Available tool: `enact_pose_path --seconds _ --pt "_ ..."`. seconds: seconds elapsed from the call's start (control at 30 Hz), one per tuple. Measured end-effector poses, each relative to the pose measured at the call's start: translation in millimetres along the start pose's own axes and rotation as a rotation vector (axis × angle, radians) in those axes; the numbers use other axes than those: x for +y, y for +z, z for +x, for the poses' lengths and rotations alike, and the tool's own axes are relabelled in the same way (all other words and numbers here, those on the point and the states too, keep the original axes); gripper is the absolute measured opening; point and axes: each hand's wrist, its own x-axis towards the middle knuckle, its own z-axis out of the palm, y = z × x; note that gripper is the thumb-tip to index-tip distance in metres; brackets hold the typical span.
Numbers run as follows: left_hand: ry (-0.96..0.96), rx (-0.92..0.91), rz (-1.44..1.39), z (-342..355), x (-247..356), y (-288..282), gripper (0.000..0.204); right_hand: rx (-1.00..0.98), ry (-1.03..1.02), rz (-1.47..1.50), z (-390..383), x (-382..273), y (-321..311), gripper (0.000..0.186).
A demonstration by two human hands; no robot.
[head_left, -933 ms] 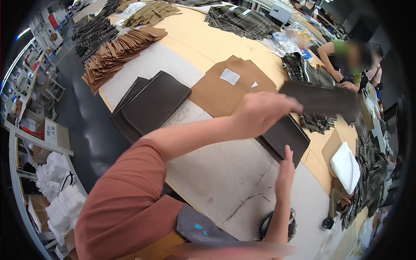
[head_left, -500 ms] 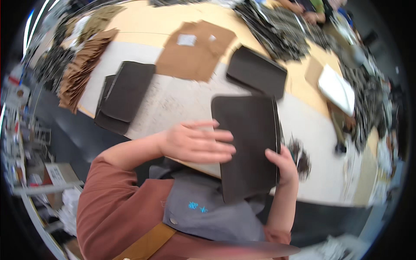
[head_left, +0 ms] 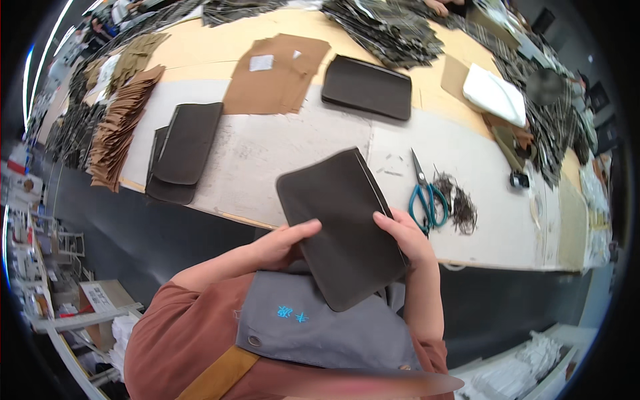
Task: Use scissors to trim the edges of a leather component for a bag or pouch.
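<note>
Dark brown panel, smooth and round-cornered, gripped in both hands over the near edge of the table, tilted, with a thin pale line along the right side. At nine o'clock of it, the left hand, closed on the left edge with thumb on the upper face, fingers mostly hidden beneath. At three o'clock, the right hand, clamped on the opposite edge, thumb likewise on top. At six o'clock, behind the lower corner, a grey apron.

Just beyond the right hand, at two o'clock, scissors with teal handles, points outward; right beside them, a clump of dark scraps. Farther out at twelve, a dark stack; at eleven, flat tan cloth under a white patch; at ten, overlapping dark pieces, then a fanned brown pile. Between one and two, a white package. Farthest at twelve, heaped dark fabric.
</note>
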Motion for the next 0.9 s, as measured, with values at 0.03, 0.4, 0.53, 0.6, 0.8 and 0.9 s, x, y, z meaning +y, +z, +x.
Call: enact_pose_path --seconds 0.03,0.4,0.53,0.6,0.8,0.9 --pt "-0.057 0.014 -0.013 1 2 -1 0.056 0.064 0.022 0.053 3 3 2 0.042" --pt "0.189 0.099 -0.172 -31 -15 -18 0.049 -0.038 -0.435 -0.903 203 -33 45 0.055" --pt "0.239 0.140 -0.120 -45 -9 -18 0.051 0.034 -0.408 -1.086 218 -30 59 0.045" --pt "0.246 0.156 -0.102 -42 -6 -20 0.050 -0.080 -0.498 -0.916 204 -6 38 0.037" --pt "0.247 0.083 -0.146 -27 4 -30 0.039 0.643 -0.440 -1.092 40 9 -6 0.022" --pt "0.181 0.058 -0.153 -18 7 -25 0.038 0.908 -0.472 -1.313 -10 25 -47 0.023"
